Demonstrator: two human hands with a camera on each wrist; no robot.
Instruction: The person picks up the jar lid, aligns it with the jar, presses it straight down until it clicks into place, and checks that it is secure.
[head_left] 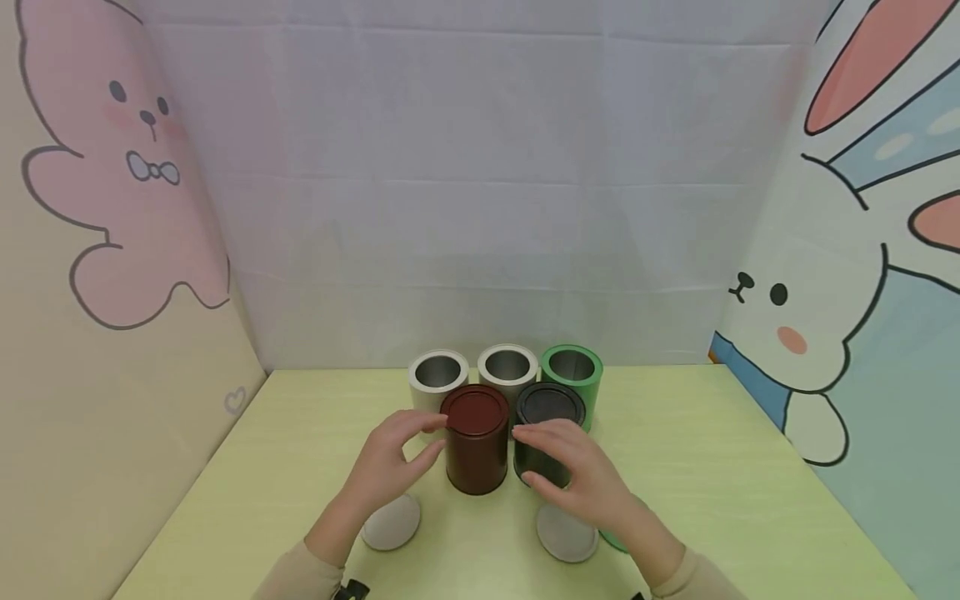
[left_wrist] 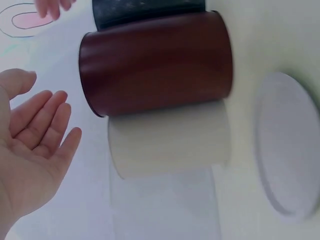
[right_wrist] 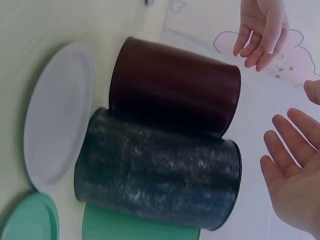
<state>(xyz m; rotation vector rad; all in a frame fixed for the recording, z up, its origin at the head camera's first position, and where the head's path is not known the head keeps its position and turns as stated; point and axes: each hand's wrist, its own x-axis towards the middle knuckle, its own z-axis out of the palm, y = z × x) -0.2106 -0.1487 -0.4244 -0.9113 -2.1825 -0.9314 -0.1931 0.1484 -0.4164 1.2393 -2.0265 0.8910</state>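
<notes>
Your left hand (head_left: 386, 458), thumb and fingers spread, is left of the red can (head_left: 477, 458). Your right hand (head_left: 583, 468), likewise spread, is near the black can (head_left: 550, 403). Both cans stand upright, nearer than three open cans (head_left: 514, 388).

red can (head_left: 477, 454) — smooth, soft sheen | black can (right_wrist: 157, 170) — mottled (scuffed-looking) | green can (head_left: 582, 381), metallic inside

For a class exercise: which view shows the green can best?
The head view: the green can shows its open top and part of its side. The right wrist view shows only a strip of its side; the left wrist view, none.
</notes>
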